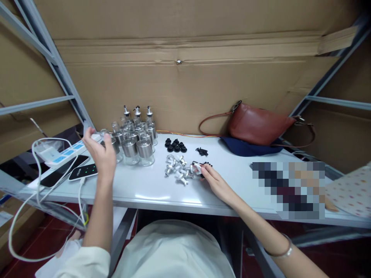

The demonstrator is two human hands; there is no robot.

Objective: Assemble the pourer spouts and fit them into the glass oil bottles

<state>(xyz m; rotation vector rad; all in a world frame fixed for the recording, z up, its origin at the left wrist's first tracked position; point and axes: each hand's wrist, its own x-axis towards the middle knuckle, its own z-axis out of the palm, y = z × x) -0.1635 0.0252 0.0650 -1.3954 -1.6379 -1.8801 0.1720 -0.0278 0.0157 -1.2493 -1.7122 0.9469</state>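
Note:
My left hand (101, 154) is raised at the left, its fingers and thumb apart. It is in front of a glass bottle with a metal band (115, 146); I cannot tell whether it touches the glass. Around it stand several more such bottles (145, 148), three at the back topped with pourers (137, 111). My right hand (214, 179) is closed at the table, thumb and fingers pinching a silver pourer spout (197, 166) beside a loose pile of silver spouts (176, 168). Small black parts beside its fingertips are partly hidden.
Black stoppers (175, 146) and thin black pieces (202, 151) lie behind the pile. A brown bag (257, 123) rests on dark blue cloth (249, 148). Left are a power strip (66, 152), phone (62, 173), white device (84, 172) and cables. A blurred patch covers the right.

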